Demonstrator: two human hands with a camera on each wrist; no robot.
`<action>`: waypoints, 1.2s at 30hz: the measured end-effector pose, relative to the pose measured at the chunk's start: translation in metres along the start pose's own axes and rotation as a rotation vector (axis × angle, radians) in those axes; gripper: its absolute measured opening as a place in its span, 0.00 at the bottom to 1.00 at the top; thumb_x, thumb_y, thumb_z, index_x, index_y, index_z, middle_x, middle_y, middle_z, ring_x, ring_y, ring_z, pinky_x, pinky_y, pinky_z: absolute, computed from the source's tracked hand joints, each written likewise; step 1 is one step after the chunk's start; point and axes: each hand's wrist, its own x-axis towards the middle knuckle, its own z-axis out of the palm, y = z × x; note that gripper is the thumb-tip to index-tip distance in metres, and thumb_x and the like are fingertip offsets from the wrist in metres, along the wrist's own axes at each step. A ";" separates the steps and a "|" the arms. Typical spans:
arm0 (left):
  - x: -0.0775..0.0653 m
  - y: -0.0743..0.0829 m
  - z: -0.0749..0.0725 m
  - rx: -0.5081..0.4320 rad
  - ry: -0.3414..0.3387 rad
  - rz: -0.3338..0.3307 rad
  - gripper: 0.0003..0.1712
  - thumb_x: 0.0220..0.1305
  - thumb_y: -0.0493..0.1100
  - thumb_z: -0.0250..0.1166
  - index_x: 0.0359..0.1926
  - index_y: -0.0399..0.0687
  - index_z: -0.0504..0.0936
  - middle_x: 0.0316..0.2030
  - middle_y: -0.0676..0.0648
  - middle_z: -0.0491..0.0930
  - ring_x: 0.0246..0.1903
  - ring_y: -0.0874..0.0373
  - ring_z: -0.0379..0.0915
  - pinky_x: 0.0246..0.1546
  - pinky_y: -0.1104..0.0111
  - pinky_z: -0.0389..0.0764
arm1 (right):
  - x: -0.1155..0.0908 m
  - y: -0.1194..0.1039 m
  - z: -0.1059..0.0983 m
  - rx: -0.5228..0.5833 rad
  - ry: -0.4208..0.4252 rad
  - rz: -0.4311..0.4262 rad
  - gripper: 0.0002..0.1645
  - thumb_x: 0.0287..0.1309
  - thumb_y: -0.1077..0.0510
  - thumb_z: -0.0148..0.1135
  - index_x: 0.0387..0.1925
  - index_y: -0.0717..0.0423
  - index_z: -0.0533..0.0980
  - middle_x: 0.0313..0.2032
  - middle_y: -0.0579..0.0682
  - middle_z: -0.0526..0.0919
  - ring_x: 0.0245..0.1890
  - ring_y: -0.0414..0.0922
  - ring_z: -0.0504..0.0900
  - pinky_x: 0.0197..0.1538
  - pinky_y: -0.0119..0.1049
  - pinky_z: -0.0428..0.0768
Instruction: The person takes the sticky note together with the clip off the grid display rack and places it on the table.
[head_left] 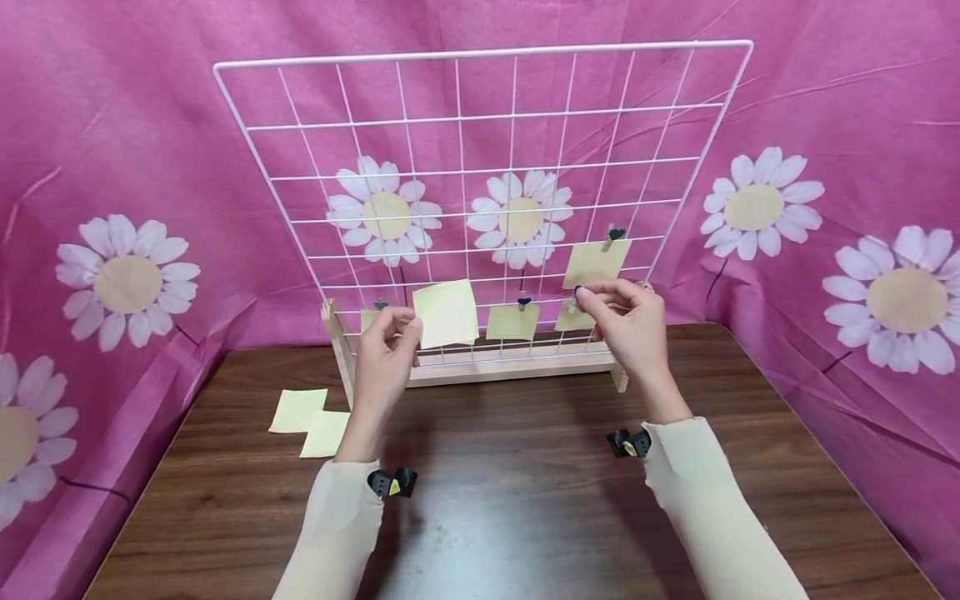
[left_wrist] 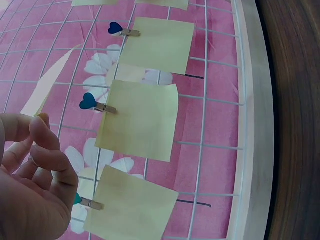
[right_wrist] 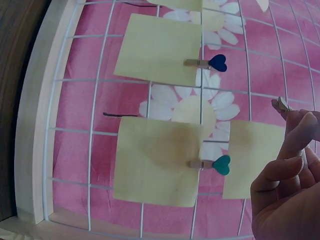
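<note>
My left hand [head_left: 381, 360] pinches a pale yellow sticky note [head_left: 447, 313] by its edge, in front of the lower left part of a white wire grid panel [head_left: 483, 117]. In the left wrist view the held note [left_wrist: 47, 87] appears nearly edge-on. My right hand [head_left: 636, 329] pinches a small wooden clothespin [right_wrist: 281, 106] before the grid's lower right part; fingers partly hide it. Behind the hands, several yellow notes [head_left: 512, 322] hang on the grid, held by clothespins with heart ornaments, such as a dark blue heart [right_wrist: 218, 63] and a green heart [right_wrist: 221, 165].
The grid stands in a pale wooden base [head_left: 517, 365] on a dark wood table [head_left: 495, 500]. Two loose yellow notes [head_left: 298, 410] overlap on the table at left. Pink cloth with daisies [head_left: 127, 283] surrounds the table's back and sides.
</note>
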 end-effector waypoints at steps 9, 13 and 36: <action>-0.005 -0.005 -0.008 0.005 0.000 -0.017 0.07 0.71 0.34 0.61 0.47 0.35 0.80 0.21 0.49 0.72 0.15 0.63 0.68 0.19 0.73 0.68 | -0.006 0.007 -0.013 -0.021 0.019 0.019 0.13 0.62 0.63 0.69 0.43 0.72 0.82 0.24 0.37 0.84 0.11 0.39 0.74 0.18 0.27 0.73; -0.008 -0.007 -0.012 0.014 0.005 -0.025 0.07 0.71 0.34 0.62 0.46 0.34 0.80 0.22 0.49 0.74 0.15 0.63 0.68 0.18 0.73 0.69 | -0.008 0.010 -0.017 -0.020 0.031 0.016 0.12 0.62 0.63 0.69 0.42 0.71 0.82 0.24 0.39 0.85 0.11 0.40 0.74 0.17 0.27 0.72; -0.023 -0.023 -0.033 0.081 0.067 -0.068 0.05 0.68 0.32 0.64 0.43 0.34 0.82 0.23 0.49 0.76 0.18 0.65 0.64 0.20 0.75 0.65 | -0.029 0.018 -0.032 -0.077 0.121 0.130 0.12 0.62 0.66 0.68 0.43 0.73 0.81 0.22 0.40 0.81 0.11 0.38 0.73 0.18 0.26 0.72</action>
